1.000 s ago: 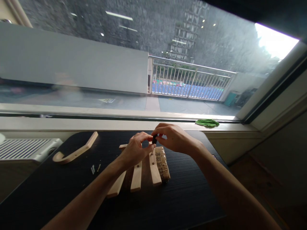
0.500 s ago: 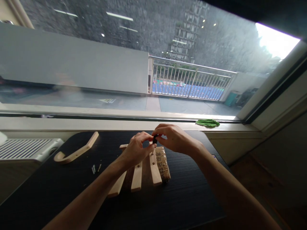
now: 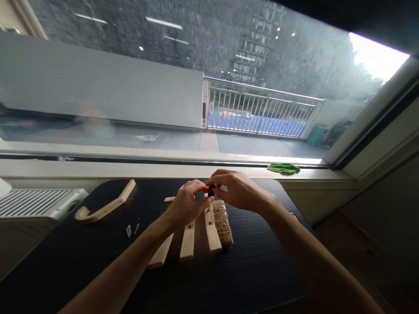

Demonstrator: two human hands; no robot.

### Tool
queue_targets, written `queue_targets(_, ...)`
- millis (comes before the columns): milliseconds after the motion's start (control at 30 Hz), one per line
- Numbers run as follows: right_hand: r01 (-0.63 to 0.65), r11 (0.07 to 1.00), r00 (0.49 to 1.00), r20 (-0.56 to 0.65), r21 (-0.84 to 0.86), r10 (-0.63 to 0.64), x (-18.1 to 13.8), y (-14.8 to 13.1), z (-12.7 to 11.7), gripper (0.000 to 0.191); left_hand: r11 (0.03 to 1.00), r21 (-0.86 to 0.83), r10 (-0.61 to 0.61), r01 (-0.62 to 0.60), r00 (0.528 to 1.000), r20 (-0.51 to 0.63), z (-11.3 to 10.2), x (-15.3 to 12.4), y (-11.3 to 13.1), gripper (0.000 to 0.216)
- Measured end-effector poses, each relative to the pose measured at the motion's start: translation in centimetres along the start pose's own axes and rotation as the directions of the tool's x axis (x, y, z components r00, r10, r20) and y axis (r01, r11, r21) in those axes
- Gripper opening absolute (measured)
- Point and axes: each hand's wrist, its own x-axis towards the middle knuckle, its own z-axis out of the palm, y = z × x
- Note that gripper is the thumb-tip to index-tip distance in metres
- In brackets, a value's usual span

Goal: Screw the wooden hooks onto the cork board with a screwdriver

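Both my hands meet over a wooden slat (image 3: 214,242) at the middle of the dark table. My right hand (image 3: 236,188) pinches a small black piece (image 3: 211,190) from above and the right; its exact kind is too small to make out. My left hand (image 3: 191,198) closes thumb and fingers on the same piece from the left. Below it, a thin screw-like bit stands at a hole in the slat. That slat lies against a brown, printed bundle (image 3: 224,226) with a shiny wrap. Two more slats, a middle one (image 3: 187,244) and a left one (image 3: 162,253), lie partly under my left hand and forearm.
A curved wooden piece (image 3: 108,209) lies at the table's back left. Small metal screws (image 3: 128,231) and a brass-coloured one lie near my left forearm. Behind the black table (image 3: 262,270) run a window sill with a green cloth (image 3: 283,168) and a white radiator (image 3: 39,203).
Almost nothing differs. Both hands stay on the black piece, with only a slight shift of the fingers, and the view has moved by a hair.
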Motion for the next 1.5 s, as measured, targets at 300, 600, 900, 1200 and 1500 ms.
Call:
queue_targets(300, -0.047, 0.999, 0.999, 0.015, -0.005, 0.047, -0.08, -0.07, 0.14, 0.019, 1.0, 0.026, -0.001, 0.002, 1.0, -0.006, -0.11, 0.05, 0.17, 0.015)
queue_targets(600, -0.044, 0.999, 0.999, 0.021, -0.019, 0.044, -0.07, -0.07, 0.07, 0.019, 0.999, 0.035, -0.006, 0.008, 0.999, -0.032, 0.04, 0.1, 0.03, 0.016)
queue_targets(900, -0.028, 0.999, 1.0, 0.011, -0.016, 0.028, -0.17, -0.14, -0.16, 0.019, 0.999, 0.036, 0.02, -0.02, 1.0, 0.002, -0.04, 0.0, -0.29, 0.012)
queue_targets(1200, -0.053, 0.998, 0.999, 0.004, -0.015, 0.053, -0.25, -0.1, 0.04, 0.017, 1.0, 0.022, 0.004, -0.004, 1.0, -0.006, 0.01, 0.05, -0.21, 0.013)
queue_targets(1500, -0.056, 0.998, 0.998, 0.013, -0.009, 0.056, -0.18, -0.05, 0.11, 0.017, 0.999, 0.027, -0.033, 0.033, 0.999, 0.003, -0.04, -0.07, 0.15, 0.017)
